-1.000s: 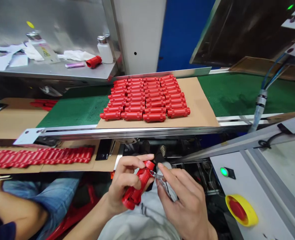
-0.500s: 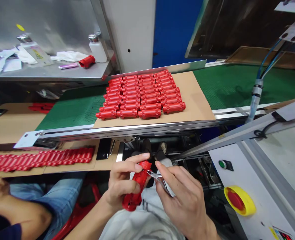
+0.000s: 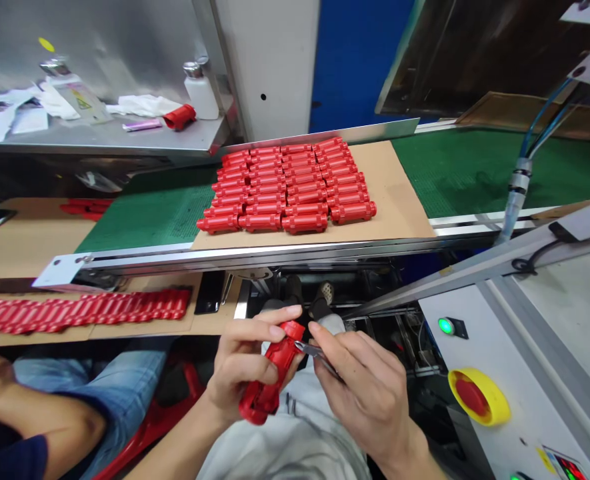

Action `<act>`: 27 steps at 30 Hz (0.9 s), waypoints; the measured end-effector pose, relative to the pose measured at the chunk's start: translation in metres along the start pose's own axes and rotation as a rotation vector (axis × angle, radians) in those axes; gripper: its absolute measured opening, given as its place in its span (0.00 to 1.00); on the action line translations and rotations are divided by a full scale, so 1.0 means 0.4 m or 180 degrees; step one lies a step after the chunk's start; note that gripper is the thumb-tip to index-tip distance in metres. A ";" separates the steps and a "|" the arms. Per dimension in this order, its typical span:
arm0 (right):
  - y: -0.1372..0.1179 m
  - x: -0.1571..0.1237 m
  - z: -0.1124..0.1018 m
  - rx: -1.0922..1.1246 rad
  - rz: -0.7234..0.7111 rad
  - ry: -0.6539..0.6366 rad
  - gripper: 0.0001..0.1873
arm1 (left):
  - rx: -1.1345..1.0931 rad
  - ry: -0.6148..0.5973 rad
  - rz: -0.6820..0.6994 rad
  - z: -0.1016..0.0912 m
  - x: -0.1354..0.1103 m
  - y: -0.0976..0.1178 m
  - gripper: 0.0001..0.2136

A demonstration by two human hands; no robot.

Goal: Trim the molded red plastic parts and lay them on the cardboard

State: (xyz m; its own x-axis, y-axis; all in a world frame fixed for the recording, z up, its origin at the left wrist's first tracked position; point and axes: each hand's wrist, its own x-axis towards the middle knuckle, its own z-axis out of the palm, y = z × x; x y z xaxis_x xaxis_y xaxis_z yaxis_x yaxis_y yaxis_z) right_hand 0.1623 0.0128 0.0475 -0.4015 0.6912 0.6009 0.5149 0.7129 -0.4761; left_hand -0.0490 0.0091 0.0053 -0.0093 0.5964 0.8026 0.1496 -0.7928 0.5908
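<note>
My left hand (image 3: 242,363) is wrapped round a red ribbed plastic part (image 3: 269,377), held tilted over my lap with its upper end near my fingertips. My right hand (image 3: 362,390) pinches small metal cutters (image 3: 315,352), whose tips touch the upper end of the part. On the conveyor above lies a cardboard sheet (image 3: 399,207) carrying several rows of the same red parts (image 3: 289,187).
A second cardboard sheet with a row of red parts (image 3: 79,310) lies at the left, with a dark phone (image 3: 209,293) beside it. Another person's arm (image 3: 29,420) and jeans sit at the lower left. A yellow-ringed red stop button (image 3: 472,397) and a green light (image 3: 443,325) are on the right panel.
My hands with the part and cutters stay together, shifting only slightly. The view has drifted a little. The other person's hand at the lower left has pulled back.
</note>
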 end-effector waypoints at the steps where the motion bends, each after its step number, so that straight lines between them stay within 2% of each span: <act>1: 0.003 -0.002 0.002 0.0002 -0.0045 0.0015 0.24 | -0.0022 0.0036 -0.0046 0.004 0.004 0.005 0.22; 12: 0.035 -0.015 0.044 0.0033 -0.0453 0.0381 0.25 | -0.0435 0.0187 -0.0678 0.022 -0.012 0.031 0.22; 14: 0.032 -0.024 0.046 0.0402 -0.0187 0.0413 0.23 | -0.0456 0.0178 -0.0717 0.026 -0.010 0.034 0.21; 18: 0.032 -0.042 0.011 0.1234 0.1160 0.0840 0.15 | -0.0276 0.0292 -0.0803 0.029 0.002 0.038 0.21; 20: 0.039 -0.041 -0.022 0.1234 0.1400 0.0767 0.16 | -0.0216 0.0306 -0.0787 0.028 0.011 0.040 0.20; 24: 0.049 -0.017 -0.066 0.0637 0.0727 0.0031 0.26 | -0.0191 0.0192 -0.0707 0.027 0.021 0.042 0.21; 27: 0.049 0.000 -0.069 0.0391 0.0261 -0.0173 0.30 | -0.0162 0.0107 -0.0677 0.028 0.019 0.042 0.21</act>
State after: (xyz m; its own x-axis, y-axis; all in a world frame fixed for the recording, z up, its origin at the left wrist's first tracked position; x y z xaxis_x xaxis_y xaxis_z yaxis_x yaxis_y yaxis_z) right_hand 0.1932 0.0235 0.0561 -0.4039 0.7507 0.5228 0.4525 0.6606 -0.5990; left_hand -0.0355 0.0015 0.0204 -0.0685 0.7471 0.6612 0.0908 -0.6553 0.7499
